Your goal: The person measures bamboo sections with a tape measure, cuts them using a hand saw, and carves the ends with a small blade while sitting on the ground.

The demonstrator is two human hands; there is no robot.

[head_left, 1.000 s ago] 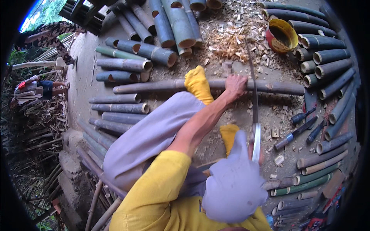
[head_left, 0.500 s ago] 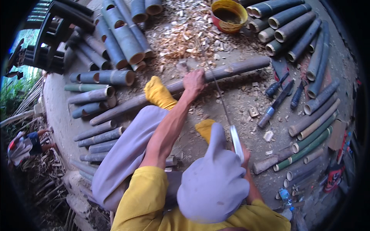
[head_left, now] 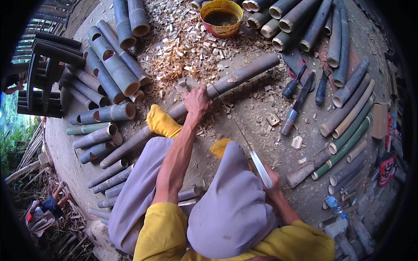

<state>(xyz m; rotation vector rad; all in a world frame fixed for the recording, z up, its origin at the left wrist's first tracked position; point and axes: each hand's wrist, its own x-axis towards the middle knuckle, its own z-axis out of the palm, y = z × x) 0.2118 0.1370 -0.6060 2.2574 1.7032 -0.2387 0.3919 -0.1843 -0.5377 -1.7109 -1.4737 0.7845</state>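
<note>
A long grey-brown bamboo pole (head_left: 244,75) lies slantwise across the ground in front of me. My left hand (head_left: 198,103) is closed around it near its middle, pressing from above. Just right of that hand, a handsaw (head_left: 237,128) lies across the pole, its thin blade touching the bamboo. My right hand (head_left: 272,177) is closed on the saw's pale handle end, beside my right knee; some of its fingers are hidden. My yellow-socked left foot (head_left: 162,122) rests against the pole.
Cut bamboo tubes (head_left: 115,71) lie at left, with more bamboo lengths (head_left: 352,126) at right. Wood chips (head_left: 183,61) cover the ground ahead, near a yellow-red bucket (head_left: 222,19) of dark liquid. A knife (head_left: 298,104) and chisel-like tools (head_left: 322,87) lie at right. Another person (head_left: 45,213) is at far left.
My right hand has drawn the saw back toward me, so less blade reaches past the pole. My left hand stays on the pole. The whole view has shifted slightly.
</note>
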